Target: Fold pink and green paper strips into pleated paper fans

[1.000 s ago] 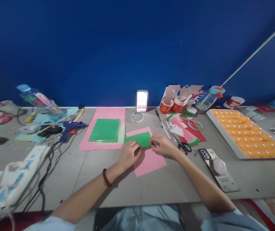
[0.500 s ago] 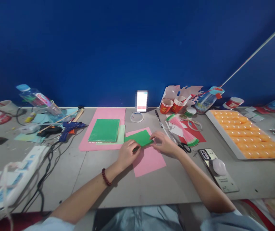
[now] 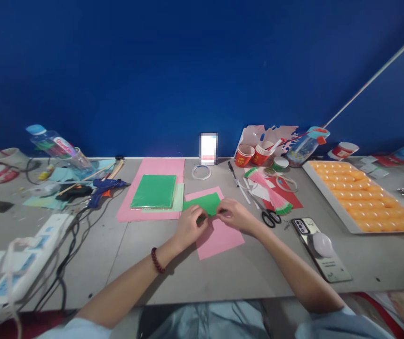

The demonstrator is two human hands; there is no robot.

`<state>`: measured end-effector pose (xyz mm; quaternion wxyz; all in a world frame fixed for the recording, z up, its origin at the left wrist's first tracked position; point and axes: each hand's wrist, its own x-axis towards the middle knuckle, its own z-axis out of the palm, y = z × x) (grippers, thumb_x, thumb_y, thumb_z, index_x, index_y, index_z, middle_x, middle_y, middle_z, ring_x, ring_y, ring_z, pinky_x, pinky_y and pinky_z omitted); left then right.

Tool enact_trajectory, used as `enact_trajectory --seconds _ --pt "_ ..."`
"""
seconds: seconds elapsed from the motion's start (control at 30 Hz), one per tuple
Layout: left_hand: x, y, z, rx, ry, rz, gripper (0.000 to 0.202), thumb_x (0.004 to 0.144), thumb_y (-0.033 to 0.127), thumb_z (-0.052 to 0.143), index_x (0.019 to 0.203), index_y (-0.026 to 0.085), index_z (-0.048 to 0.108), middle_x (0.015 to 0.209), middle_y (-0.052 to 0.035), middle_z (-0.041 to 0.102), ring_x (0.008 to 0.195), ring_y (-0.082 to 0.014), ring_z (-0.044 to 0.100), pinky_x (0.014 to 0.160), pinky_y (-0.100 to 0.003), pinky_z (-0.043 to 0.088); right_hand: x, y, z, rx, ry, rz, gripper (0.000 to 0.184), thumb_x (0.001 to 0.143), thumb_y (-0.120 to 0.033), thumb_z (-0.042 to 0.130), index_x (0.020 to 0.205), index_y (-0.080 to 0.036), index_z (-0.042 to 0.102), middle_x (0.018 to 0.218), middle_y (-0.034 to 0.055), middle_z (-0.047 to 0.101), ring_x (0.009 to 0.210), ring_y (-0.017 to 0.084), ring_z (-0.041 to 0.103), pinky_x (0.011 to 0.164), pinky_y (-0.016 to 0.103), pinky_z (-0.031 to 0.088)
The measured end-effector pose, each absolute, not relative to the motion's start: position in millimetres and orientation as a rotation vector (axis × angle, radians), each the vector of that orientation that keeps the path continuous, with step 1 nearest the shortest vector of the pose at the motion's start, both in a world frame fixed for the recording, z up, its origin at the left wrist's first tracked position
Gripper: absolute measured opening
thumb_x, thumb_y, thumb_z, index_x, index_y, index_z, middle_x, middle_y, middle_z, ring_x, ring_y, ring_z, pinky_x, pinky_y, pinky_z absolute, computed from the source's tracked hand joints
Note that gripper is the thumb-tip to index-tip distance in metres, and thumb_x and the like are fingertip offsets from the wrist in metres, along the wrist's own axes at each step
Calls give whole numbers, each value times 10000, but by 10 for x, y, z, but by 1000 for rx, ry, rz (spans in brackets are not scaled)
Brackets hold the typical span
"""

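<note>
A piece of green paper (image 3: 207, 201) lies over a pink sheet (image 3: 219, 240) in front of me. My left hand (image 3: 192, 223) has its fingers pinched on the green paper's near edge. Close beside it, my right hand (image 3: 235, 214) pinches the same edge, toward its right end. The fingertips of both hands are only a short way apart. To the left, a wrapped stack of green paper (image 3: 154, 190) rests on pale green and larger pink sheets (image 3: 126, 212).
Scissors (image 3: 270, 217), a pink-green folded paper strip (image 3: 269, 190) and a phone (image 3: 320, 249) lie to the right, before a tray of orange balls (image 3: 364, 197). Red paper cups (image 3: 244, 155) stand behind. At left are a glue gun (image 3: 103, 188) and a power strip (image 3: 28, 259).
My right hand has moved left and slightly nearer along the green paper's edge, closer to my left hand. The scissors' handles show more fully now.
</note>
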<state>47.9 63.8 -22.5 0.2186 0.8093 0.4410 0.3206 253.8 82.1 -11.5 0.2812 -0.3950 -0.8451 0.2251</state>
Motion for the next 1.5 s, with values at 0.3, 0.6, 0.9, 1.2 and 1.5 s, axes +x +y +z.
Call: enact_trajectory --seconds 0.3,0.6,0.9,1.2,1.5 --pt "475 644 -191 2208 1290 864 42 771 169 553 738 194 548 765 -18 585 773 -176 546 681 -289 413 2556 821 -123 -1053 -2262 575 98 761 -98 567 753 -189 600 731 22 628 736 161 551 728 283 409" --pt "454 644 -221 2220 1310 855 42 772 175 538 735 193 529 760 -16 567 762 -177 536 668 -294 414 2588 832 -112 -1066 -2267 580 95 759 -105 570 768 -193 604 748 26 632 748 169 554 729 292 414" --pt "449 640 -208 2222 1319 856 53 767 154 544 733 193 532 766 -15 573 766 -175 547 666 -286 419 2620 845 -82 -1082 -2264 580 80 765 -117 577 772 -191 607 746 24 621 744 164 543 732 293 413" --pt "421 668 -229 2245 1322 846 50 771 158 550 737 194 543 759 -15 574 758 -173 546 650 -281 416 2760 913 -88 -1131 -2246 586 60 784 -154 576 773 -197 615 777 29 627 782 177 561 767 316 422" --pt "400 683 -273 2273 1343 842 49 767 153 553 750 199 546 771 -18 588 777 -178 550 656 -285 425 2926 968 -1 -1182 -2188 538 61 798 -179 566 776 -204 618 826 45 632 830 193 561 793 349 442"
